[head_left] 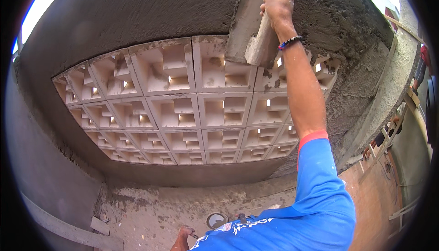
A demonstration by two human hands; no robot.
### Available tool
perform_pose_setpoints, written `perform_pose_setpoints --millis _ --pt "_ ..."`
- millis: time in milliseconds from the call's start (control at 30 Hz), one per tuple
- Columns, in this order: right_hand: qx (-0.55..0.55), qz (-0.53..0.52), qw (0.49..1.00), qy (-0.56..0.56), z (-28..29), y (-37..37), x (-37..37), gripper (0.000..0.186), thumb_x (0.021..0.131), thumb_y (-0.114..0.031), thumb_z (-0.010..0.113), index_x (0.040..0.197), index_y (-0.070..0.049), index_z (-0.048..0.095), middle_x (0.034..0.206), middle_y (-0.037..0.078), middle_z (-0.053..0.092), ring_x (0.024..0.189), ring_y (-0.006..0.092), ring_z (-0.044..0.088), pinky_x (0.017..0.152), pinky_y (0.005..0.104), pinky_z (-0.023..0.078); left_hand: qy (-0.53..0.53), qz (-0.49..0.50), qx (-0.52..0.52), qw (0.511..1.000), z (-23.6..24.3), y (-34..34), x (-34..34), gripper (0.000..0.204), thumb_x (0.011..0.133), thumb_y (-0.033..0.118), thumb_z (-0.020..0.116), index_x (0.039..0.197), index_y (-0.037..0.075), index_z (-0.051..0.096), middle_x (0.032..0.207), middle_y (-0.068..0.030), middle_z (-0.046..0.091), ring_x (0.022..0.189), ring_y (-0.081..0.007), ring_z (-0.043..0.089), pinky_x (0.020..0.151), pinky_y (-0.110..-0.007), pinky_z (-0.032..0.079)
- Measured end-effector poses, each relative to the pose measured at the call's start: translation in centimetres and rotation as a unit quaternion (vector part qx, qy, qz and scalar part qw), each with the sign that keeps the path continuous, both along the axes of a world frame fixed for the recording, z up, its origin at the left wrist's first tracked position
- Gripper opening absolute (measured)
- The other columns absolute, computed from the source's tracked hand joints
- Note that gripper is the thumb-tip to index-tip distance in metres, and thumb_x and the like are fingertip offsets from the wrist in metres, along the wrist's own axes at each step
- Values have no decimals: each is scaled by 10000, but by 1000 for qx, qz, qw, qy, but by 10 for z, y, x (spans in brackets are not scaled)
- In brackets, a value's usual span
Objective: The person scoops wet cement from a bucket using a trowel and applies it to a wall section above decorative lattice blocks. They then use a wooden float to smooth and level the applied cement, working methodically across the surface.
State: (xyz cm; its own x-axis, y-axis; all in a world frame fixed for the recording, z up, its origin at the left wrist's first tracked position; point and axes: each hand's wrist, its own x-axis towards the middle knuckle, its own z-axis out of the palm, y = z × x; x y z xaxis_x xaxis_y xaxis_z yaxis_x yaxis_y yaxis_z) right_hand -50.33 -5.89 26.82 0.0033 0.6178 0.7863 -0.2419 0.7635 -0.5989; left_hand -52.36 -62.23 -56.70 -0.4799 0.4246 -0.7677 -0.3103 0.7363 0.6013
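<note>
My right hand (278, 8), a beaded bracelet on its wrist, reaches up high with its fingers wrapped round the handle of a long plastering float (238, 36). The float's flat board lies against the wet grey plaster (183, 6) above the block screen, and its lower end overlaps the top row of pale breeze blocks (224, 109). Low in the view, my left hand (184, 232) hangs near my waist. Its fingers look curled round something small and dark, too little of which shows to name it.
A round bucket (216, 220) stands on the mortar-spattered floor (146, 214) below. On the right, rough mortar (361, 68) borders a pale column (388, 86). Past it are a wooden ladder (384, 141) and partly seen people. A smooth grey wall (45, 150) rises at left.
</note>
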Motion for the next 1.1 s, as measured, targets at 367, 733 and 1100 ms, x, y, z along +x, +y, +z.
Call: perform_pose_setpoints --millis 367,733,1100 --pt "-146 91 985 19 -264 -25 104 298 890 -105 646 1077 0 440 741 50 553 433 108 507 378 269 420 55 -75 46 995 37 -7 32 103 828 45 670 860 -52 673 830 -158 713 675 -268 705 568 -389 597" --pt "-236 326 914 41 -328 -57 175 444 859 -64 622 1242 -15 403 746 90 553 473 148 539 419 287 483 149 -172 144 963 49 -32 32 138 829 105 692 869 -27 684 855 -150 717 706 -264 711 601 -388 599" --pt "-162 319 931 74 -235 -6 129 367 938 -249 616 1157 -58 392 715 59 512 430 111 500 356 251 441 213 -223 176 935 53 -19 44 82 859 49 681 841 -31 680 870 -151 714 682 -260 704 562 -383 605"
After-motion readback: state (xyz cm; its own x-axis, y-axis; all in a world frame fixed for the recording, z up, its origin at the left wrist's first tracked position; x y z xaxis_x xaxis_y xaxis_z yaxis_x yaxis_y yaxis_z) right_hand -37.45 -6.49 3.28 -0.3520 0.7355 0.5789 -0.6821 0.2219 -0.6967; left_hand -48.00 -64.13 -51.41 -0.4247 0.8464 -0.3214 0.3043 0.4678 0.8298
